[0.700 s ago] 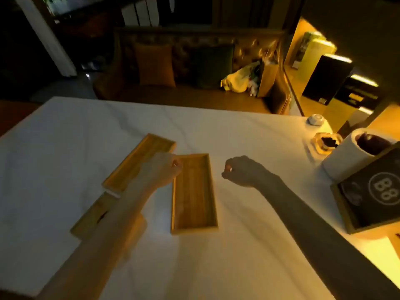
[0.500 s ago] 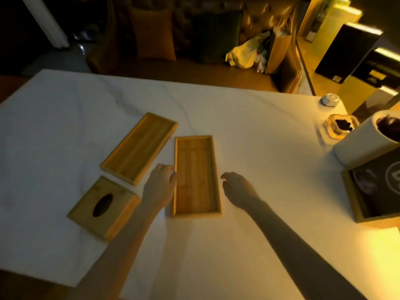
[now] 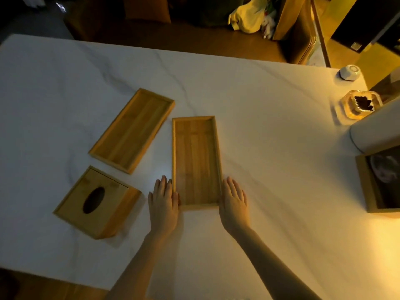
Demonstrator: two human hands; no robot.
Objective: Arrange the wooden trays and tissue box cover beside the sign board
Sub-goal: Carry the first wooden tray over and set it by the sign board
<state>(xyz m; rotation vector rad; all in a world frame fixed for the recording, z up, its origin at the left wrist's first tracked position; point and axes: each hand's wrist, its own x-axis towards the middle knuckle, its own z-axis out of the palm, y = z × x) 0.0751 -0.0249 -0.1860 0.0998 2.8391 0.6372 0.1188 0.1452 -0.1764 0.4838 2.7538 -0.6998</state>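
Note:
Two shallow wooden trays lie on the white marble table [image 3: 270,118]. The upright tray [image 3: 195,156] sits in the middle, lengthwise away from me. My left hand [image 3: 163,202] lies flat against its near left edge, and my right hand [image 3: 234,200] lies flat against its near right edge, fingers extended. The second tray [image 3: 133,129] rests tilted to the left of it. A wooden tissue box cover [image 3: 95,202] with an oval hole stands at the near left. The framed black sign board [image 3: 381,180] is at the right edge, partly cut off.
A white paper roll [image 3: 376,131] lies beside the sign board. Behind it stand a glass ashtray [image 3: 358,105] and a small white faceted object [image 3: 350,72]. A brown sofa [image 3: 216,40] with a yellow bag runs along the table's far side.
Both hands have come back toward me and flattened against the near sides of the middle tray. The camera has tipped further down, so the table fills more of the view.

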